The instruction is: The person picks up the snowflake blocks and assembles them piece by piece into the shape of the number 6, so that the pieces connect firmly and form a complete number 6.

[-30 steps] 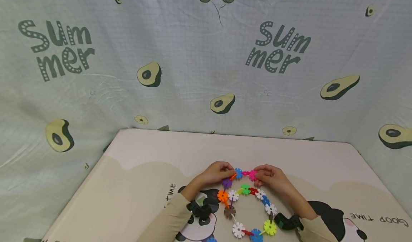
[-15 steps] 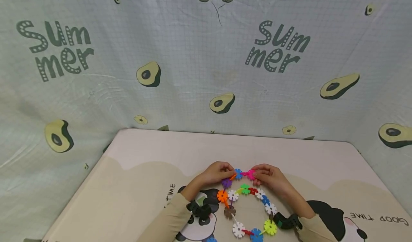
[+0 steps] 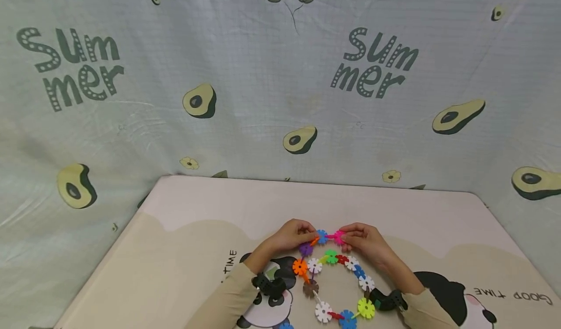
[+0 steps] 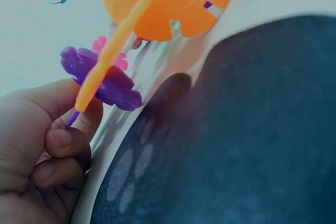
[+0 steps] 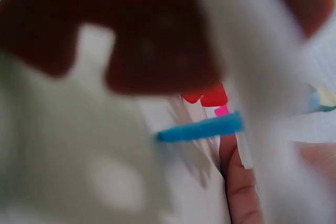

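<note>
Notched plastic discs in many colours are joined into a chain in the head view. My left hand (image 3: 292, 235) pinches the chain beside a blue disc (image 3: 322, 236) and an orange disc seen edge-on (image 3: 314, 241). My right hand (image 3: 364, 240) pinches the pink disc (image 3: 338, 237) at the chain's end, and a pink piece seen edge-on links it to the blue one. Below my left fingers hangs a purple disc (image 3: 306, 249), followed by an orange disc (image 3: 300, 266). Large blurred discs cover most of the right wrist view, partly hiding my right hand there.
A ring of joined discs lies below my hands, with a green disc (image 3: 331, 256), a brown disc (image 3: 310, 288) and a yellow disc (image 3: 365, 308). Another blue disc (image 3: 286, 326) shows at the bottom edge. The table (image 3: 175, 231) has a printed panda cover and meets a hanging cloth (image 3: 245, 139).
My right hand has moved slightly left with the pink disc, bringing it a little closer to the blue disc. My left hand keeps its hold. The whole head view has shifted slightly.
</note>
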The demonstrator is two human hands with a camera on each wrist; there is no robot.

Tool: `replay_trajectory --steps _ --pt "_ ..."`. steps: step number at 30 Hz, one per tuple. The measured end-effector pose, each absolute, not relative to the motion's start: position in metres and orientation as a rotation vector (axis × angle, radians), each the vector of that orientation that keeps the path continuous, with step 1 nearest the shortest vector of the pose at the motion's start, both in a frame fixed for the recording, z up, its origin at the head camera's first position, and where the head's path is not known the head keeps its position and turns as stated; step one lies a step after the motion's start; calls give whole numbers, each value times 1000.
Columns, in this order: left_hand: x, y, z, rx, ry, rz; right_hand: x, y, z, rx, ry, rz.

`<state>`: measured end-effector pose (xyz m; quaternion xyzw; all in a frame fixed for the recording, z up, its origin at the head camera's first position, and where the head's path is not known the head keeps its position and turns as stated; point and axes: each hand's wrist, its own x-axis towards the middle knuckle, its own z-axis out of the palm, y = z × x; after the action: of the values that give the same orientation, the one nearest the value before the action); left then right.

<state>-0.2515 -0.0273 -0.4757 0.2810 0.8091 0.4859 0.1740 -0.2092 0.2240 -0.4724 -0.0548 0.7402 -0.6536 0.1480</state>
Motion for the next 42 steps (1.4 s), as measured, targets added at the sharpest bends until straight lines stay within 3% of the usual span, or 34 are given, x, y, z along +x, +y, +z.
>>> replay_trajectory --steps 17,27,42 --pt "-248 -22 -473 759 2375 1354 -199 237 -459 -230 2374 -1596" --pt "-248 -25 -476 740 2390 1371 -183 231 -435 -226 2402 -1648" --pt "-248 -24 -476 666 2388 1411 -156 187 -420 -703 2072 -1668"
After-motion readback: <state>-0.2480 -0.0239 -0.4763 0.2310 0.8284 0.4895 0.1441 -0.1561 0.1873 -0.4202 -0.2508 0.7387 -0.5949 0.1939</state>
